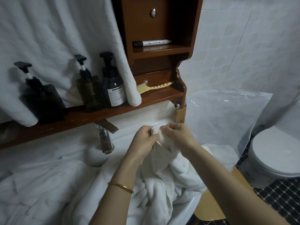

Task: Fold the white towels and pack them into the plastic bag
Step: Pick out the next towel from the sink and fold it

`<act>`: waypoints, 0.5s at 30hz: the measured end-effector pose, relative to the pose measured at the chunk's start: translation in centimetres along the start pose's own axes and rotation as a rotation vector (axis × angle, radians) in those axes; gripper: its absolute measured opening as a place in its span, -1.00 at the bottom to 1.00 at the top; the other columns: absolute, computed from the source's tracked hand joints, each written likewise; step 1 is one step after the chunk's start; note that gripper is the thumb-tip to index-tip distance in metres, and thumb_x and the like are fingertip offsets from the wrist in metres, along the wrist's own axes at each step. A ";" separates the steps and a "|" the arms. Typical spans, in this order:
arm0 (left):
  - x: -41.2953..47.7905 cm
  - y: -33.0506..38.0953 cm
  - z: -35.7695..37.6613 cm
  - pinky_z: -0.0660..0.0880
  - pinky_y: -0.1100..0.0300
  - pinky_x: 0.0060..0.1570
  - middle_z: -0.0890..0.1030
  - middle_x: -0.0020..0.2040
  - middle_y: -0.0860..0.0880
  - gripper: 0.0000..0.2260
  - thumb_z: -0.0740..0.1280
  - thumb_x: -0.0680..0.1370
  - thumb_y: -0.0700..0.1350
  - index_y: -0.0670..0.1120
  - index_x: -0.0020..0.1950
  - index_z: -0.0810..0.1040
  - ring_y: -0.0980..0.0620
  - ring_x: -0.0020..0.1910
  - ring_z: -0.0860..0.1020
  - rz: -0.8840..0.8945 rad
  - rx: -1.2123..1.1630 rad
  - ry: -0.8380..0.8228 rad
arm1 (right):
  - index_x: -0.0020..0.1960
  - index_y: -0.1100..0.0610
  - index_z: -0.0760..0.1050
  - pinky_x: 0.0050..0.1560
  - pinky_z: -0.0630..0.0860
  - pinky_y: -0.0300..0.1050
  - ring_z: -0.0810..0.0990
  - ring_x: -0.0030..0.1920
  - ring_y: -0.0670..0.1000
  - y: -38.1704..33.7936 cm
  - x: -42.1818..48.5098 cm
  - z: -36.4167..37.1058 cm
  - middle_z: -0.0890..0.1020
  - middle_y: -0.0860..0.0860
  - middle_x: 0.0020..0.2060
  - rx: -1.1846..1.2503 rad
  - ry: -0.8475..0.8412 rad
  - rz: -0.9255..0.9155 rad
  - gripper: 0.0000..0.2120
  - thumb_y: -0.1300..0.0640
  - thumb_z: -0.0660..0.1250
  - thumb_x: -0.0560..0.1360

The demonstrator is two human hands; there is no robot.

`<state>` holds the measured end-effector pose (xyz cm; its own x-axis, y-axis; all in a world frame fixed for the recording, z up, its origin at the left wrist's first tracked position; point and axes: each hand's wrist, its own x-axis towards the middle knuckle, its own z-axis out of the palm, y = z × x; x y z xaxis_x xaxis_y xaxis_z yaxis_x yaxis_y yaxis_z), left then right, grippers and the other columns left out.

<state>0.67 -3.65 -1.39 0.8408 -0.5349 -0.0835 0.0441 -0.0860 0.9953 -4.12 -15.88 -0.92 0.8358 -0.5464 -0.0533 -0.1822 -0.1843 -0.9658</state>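
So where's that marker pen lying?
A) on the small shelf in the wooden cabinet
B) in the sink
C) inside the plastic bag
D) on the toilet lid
A: the marker pen lies on its side on the cabinet shelf, higher up than the yellow brush.

A white towel [164, 179] is heaped in crumpled folds below the wrists, and its top corner is raised and pinched between the left hand [144, 138] and the right hand [177, 135]. A second towel [40, 184] is spread, rumpled, to its left. A large clear plastic bag [224, 120] is propped upright and flat just right of the hands.
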 end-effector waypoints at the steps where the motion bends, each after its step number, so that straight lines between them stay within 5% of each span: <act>1: 0.1 -0.2 0.0 0.45 -0.04 -0.10 0.57 -0.16 -0.16 -0.98 0.30 0.49 -0.22 -0.14 -0.11 0.51 -0.06 -0.13 0.52 0.024 0.017 0.023 | -0.25 0.18 0.57 -0.50 0.31 -0.41 0.42 -0.44 -0.12 0.0 0.0 0.0 0.50 -0.02 -0.46 0.009 -0.004 -0.003 -0.78 0.09 0.34 0.51; 6: 0.8 0.0 -0.2 0.53 -0.02 0.04 0.61 -0.01 -0.14 -0.89 0.23 0.60 -0.20 -0.16 0.06 0.52 -0.09 0.00 0.58 0.121 0.096 0.192 | -0.37 0.00 0.50 -0.49 0.30 -0.46 0.44 -0.51 -0.26 -0.4 0.0 -0.9 0.52 -0.19 -0.55 -0.087 -0.049 -0.210 -0.75 0.14 0.39 0.47; 10: 2.3 3.3 -0.6 0.42 0.33 -0.16 0.54 -0.04 0.13 -0.90 0.19 0.62 -0.14 0.02 0.07 0.46 0.21 -0.03 0.51 0.233 0.123 0.226 | -0.38 -0.08 0.39 -0.41 0.31 -0.42 0.43 -0.42 -0.27 -1.6 0.5 -2.0 0.46 -0.15 -0.47 -0.302 -0.022 -0.405 -0.69 0.16 0.36 0.47; 12: 3.4 6.0 -0.6 0.37 0.38 -0.17 0.52 -0.04 0.17 -0.89 0.19 0.62 -0.12 0.07 0.07 0.45 0.25 -0.02 0.48 0.293 0.171 0.170 | -0.32 -0.08 0.46 -0.35 0.35 -0.46 0.48 -0.33 -0.30 -3.2 0.9 -2.7 0.55 -0.18 -0.34 -0.218 -0.040 -0.443 -0.75 0.16 0.35 0.49; 15: 4.6 11.0 -0.4 0.43 0.35 -0.05 0.56 -0.02 0.13 -0.84 0.23 0.60 -0.16 0.10 -0.01 0.51 0.20 0.03 0.52 0.467 0.231 0.035 | -0.10 0.10 0.59 -0.12 0.56 -0.16 0.60 -0.03 -0.06 -6.1 1.7 -4.0 0.64 -0.03 0.03 0.082 -0.138 -0.434 -0.93 0.23 0.35 0.45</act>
<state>5.29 -6.72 9.17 0.7602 -0.5325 0.3721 -0.4566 -0.0306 0.8891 -3.68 -18.91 5.89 0.8875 -0.3183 0.3331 0.2373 -0.3038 -0.9227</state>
